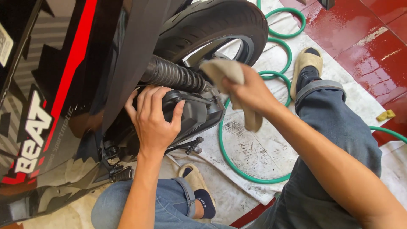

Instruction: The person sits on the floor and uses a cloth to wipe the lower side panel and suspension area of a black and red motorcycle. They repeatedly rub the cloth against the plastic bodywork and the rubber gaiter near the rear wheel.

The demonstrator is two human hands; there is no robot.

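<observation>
A black scooter with red stripes (63,85) fills the left side. My left hand (152,118) rests flat on the black engine-side cover (195,114), fingers spread over its top edge. My right hand (250,91) grips a beige cloth (231,74) and presses it against the area beside the ribbed black hose (174,75), just below the rear tyre (220,23). The cloth's tail hangs down under my palm.
A green hose (237,165) coils over a white sheet (263,148) on wet red tiles (369,46). A small yellow sponge (386,115) lies at the right. My knees in jeans and beige sandals (306,63) frame the spot. A footpeg (193,146) juts out.
</observation>
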